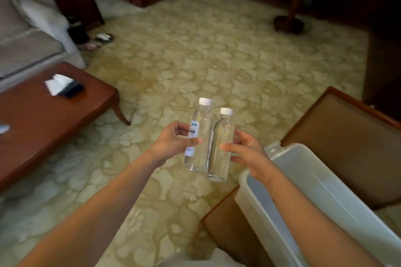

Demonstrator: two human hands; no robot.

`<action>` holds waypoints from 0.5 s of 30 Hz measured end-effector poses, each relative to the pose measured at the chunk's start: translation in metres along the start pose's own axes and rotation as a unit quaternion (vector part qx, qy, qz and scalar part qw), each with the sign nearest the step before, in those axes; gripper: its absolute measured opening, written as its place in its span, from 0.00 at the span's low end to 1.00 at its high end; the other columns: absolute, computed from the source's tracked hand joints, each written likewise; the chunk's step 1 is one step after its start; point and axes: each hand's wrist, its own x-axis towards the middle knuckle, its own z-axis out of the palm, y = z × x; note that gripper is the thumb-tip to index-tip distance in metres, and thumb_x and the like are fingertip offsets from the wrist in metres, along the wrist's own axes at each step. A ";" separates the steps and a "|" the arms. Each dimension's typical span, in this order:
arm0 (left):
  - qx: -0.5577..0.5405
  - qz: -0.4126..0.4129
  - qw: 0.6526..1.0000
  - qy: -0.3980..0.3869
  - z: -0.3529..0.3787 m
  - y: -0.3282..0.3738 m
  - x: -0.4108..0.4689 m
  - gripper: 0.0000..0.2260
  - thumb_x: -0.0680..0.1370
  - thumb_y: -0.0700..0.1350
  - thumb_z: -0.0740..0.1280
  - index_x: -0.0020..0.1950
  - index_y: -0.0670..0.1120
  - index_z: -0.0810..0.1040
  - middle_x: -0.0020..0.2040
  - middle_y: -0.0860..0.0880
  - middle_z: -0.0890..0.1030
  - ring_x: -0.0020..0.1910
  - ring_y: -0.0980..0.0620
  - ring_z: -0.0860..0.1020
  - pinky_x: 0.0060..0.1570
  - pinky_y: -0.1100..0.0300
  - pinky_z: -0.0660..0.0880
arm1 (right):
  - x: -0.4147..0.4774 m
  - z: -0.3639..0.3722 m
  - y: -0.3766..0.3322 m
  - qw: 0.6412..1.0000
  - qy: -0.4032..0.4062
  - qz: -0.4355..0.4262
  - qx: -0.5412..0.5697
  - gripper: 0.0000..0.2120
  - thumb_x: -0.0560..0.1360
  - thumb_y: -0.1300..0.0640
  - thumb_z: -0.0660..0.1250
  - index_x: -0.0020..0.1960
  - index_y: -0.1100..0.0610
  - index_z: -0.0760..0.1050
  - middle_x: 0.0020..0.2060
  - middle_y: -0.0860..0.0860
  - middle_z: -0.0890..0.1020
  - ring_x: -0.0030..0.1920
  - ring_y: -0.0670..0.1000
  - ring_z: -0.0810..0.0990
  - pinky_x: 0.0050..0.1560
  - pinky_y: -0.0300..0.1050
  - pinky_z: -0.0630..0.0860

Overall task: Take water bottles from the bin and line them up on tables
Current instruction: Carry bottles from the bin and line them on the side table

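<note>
The left hand curled its fingers round a clear labelled bottle, and the right hand gripped a plain bottle. Both bottles, smooth and slim with white caps, were held upright and close together above the patterned carpet, probably ready to be carried. The translucent plastic bin stood near, at the right.

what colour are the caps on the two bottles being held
Both caps are white, on the left bottle and right bottle; head view.
</note>
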 end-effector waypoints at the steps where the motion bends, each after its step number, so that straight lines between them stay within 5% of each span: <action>1: -0.005 0.005 1.000 0.013 -0.023 0.000 -0.012 0.24 0.68 0.43 0.80 0.59 0.44 0.74 0.57 0.43 0.80 0.48 0.50 0.81 0.48 0.51 0.80 | 0.000 0.022 -0.005 1.000 -0.019 -0.008 -0.004 0.25 0.67 0.63 0.79 0.60 0.46 0.81 0.48 0.58 0.75 0.51 0.53 0.82 0.45 0.46 0.83; 5: -0.040 0.019 0.996 0.074 -0.113 -0.006 -0.066 0.24 0.68 0.42 0.79 0.59 0.44 0.73 0.51 0.48 0.81 0.43 0.54 0.81 0.46 0.55 0.78 | -0.008 0.118 -0.026 0.995 -0.089 -0.044 -0.031 0.25 0.67 0.66 0.77 0.60 0.49 0.81 0.40 0.50 0.69 0.44 0.49 0.79 0.40 0.41 0.81; 9: -0.059 0.039 0.989 0.129 -0.195 -0.020 -0.126 0.28 0.60 0.47 0.81 0.56 0.45 0.75 0.48 0.50 0.82 0.45 0.53 0.82 0.53 0.46 0.79 | -0.018 0.210 -0.035 0.984 -0.155 -0.063 -0.058 0.28 0.66 0.67 0.78 0.64 0.53 0.79 0.42 0.52 0.70 0.45 0.50 0.80 0.40 0.42 0.82; 13: -0.091 0.050 0.974 0.202 -0.261 -0.039 -0.189 0.32 0.55 0.49 0.83 0.54 0.45 0.74 0.48 0.47 0.84 0.46 0.50 0.83 0.53 0.44 0.80 | -0.034 0.298 -0.038 0.967 -0.230 -0.078 -0.076 0.23 0.66 0.68 0.78 0.57 0.50 0.82 0.38 0.49 0.74 0.44 0.49 0.82 0.51 0.53 0.83; 15: -0.110 0.052 0.963 0.241 -0.287 -0.052 -0.220 0.27 0.61 0.44 0.83 0.54 0.45 0.74 0.49 0.45 0.83 0.45 0.50 0.83 0.51 0.46 0.81 | -0.045 0.339 -0.039 0.955 -0.272 -0.078 -0.086 0.22 0.66 0.68 0.77 0.56 0.50 0.82 0.35 0.44 0.77 0.43 0.48 0.83 0.55 0.54 0.81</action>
